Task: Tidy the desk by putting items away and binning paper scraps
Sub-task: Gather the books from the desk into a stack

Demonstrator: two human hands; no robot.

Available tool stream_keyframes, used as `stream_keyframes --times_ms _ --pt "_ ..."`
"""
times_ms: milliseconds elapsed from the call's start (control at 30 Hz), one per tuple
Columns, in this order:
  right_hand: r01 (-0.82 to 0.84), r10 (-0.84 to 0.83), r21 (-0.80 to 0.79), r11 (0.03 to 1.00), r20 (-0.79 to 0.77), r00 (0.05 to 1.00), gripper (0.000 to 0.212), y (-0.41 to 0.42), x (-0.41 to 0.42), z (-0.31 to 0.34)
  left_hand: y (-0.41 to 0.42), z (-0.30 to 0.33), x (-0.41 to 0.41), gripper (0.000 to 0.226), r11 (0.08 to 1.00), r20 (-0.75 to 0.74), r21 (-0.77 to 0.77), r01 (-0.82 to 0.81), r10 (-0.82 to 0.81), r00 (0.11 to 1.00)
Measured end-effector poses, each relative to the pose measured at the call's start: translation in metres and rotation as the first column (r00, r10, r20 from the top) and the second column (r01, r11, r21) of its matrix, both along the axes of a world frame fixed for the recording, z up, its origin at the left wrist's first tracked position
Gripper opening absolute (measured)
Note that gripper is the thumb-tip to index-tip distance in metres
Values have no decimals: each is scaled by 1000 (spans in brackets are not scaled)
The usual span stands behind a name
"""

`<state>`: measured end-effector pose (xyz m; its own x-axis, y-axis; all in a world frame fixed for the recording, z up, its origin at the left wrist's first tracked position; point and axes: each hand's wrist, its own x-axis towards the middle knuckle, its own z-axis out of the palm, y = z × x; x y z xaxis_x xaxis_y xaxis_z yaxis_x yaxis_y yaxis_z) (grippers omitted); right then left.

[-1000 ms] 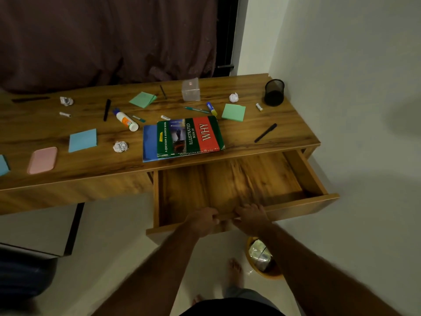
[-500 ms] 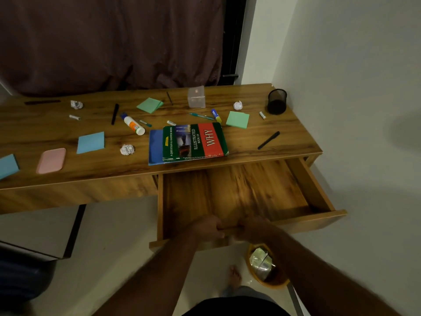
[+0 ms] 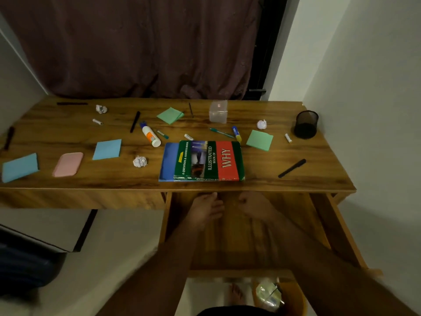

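— How far along is the tidying?

— Barely begun; the drawer (image 3: 239,245) stands open and bare; both hands hover over it, the left hand (image 3: 206,209) with loose fingers holding nothing, the right hand (image 3: 251,205) too blurred to tell.

— And the desk (image 3: 262,182)?

— Untouched; the book (image 3: 208,160) lies at the front edge; paper scraps (image 3: 140,161), pens, and sticky notes lie scattered across it; the bin (image 3: 293,297) waits on the floor.

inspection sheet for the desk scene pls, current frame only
Surface: wooden desk, drawer pulled out.
Job's things: WHY book on blue folder at front edge; three paper balls; bin on floor.
Clutter: sticky pads, pens, glue bottle, pink case, mesh cup, clear box.
Hands: left hand and right hand over drawer, no grip on anything.
Cables: nothing seen.
Surroundings: dark curtain, white wall.
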<state>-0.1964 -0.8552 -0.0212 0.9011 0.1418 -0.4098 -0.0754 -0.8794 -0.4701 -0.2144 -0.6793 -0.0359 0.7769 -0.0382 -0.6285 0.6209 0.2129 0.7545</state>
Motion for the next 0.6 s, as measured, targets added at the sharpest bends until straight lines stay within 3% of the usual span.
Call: stream_keyframes --times_ms 133,267,467,600 --pt "-19 13 26 999 189 982 24 13 72 36 -11 7 37 38 947 -76 -148 -286 277 958" --pt "-77 65 30 997 291 955 33 34 140 53 -17 8 60 35 850 -172 -136 -509 485 857" --pt "-268 279 -78 960 293 914 47 62 209 34 -26 7 77 29 765 -244 -82 -638 605 757" --pt "-313 321 -70 947 193 927 51 72 236 15 -34 16 84 18 739 -272 -85 -669 629 729"
